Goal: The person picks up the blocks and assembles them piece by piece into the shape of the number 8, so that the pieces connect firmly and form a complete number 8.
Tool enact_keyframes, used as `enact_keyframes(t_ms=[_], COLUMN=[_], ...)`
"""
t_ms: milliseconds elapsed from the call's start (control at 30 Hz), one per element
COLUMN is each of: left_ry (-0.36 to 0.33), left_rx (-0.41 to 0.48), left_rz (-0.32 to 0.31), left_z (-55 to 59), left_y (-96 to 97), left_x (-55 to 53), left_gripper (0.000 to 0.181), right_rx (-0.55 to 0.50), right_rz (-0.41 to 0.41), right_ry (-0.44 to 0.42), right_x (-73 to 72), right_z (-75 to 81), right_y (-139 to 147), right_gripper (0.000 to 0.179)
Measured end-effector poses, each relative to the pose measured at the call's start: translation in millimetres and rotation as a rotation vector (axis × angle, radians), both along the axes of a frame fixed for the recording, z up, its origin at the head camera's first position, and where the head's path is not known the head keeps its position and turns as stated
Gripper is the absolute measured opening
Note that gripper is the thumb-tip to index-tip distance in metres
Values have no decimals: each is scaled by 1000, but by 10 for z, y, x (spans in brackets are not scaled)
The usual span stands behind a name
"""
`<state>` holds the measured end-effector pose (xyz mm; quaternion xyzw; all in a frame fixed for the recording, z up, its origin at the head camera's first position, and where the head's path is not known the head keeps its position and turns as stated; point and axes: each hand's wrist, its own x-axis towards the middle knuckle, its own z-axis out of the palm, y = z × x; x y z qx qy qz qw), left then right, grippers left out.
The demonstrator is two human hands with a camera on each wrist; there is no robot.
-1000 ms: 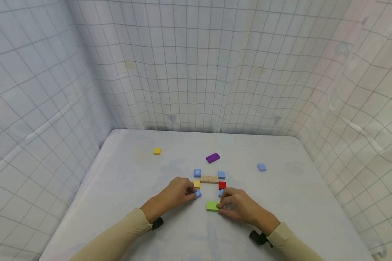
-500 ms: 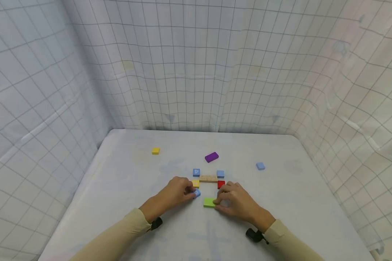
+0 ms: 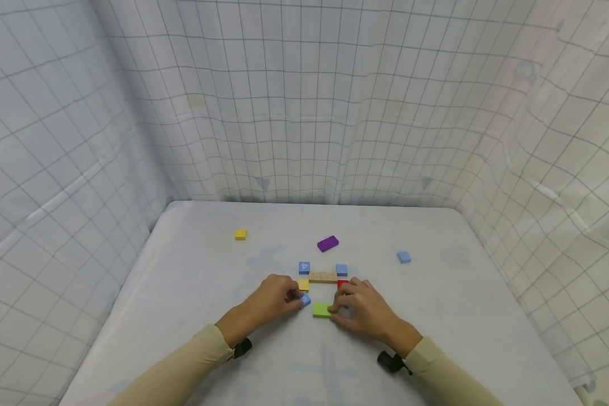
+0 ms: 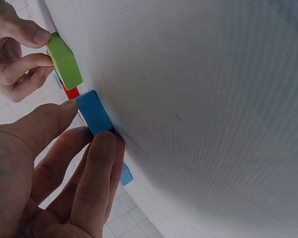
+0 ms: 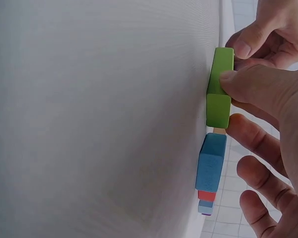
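My left hand (image 3: 276, 297) pinches a small blue block (image 4: 94, 113) between thumb and fingertips, low over the white tabletop. A longer green block (image 3: 321, 310) is held at its right end by the thumb and fingers of my right hand (image 3: 364, 311). In the head view the green block lies just right of and nearer than the blue one. Beyond my left fingertips sits a yellow block (image 3: 303, 285). A red block (image 3: 342, 282) shows partly behind my right fingers. Below the green block in the right wrist view stands another blue block (image 5: 211, 163), hidden by my right hand from the head.
A wooden block (image 3: 323, 277) spans between the two rows, with a blue block marked 4 (image 3: 304, 268) and a plain blue block (image 3: 341, 270) behind. Farther out lie a yellow block (image 3: 241, 234), a purple block (image 3: 327, 243) and a light blue block (image 3: 404, 257). Gridded curtains (image 3: 294, 113) enclose the table.
My right hand has moved the green block left and away from me, closer to the blue block in my left hand. My left hand stays nearly still.
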<state>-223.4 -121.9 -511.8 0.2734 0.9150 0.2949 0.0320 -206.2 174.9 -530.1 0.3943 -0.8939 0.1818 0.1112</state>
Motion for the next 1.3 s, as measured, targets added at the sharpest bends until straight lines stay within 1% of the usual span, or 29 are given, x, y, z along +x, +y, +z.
enact_keyframes(t_ms=[267, 400, 667, 933, 1300], left_ry=[-24, -21, -20, -7, -16], left_rx=[0, 6, -16, -21, -5], left_rz=[7, 13, 24, 28, 28], left_z=[19, 19, 23, 31, 38], left_y=[6, 12, 32, 34, 31], left_x=[7, 10, 22, 35, 46], left_gripper=[10, 10, 11, 11, 12], right_rx=[6, 1, -25, -17, -8], right_rz=[-7, -10, -18, -23, -32], right_ry=[-6, -1, -10, -2, -13], right_x=[-37, -47, -51, -53, -48], right_z=[4, 1, 7, 9, 6], right_y=[-15, -17, -22, -23, -24], right_gripper=[10, 11, 13, 13, 14])
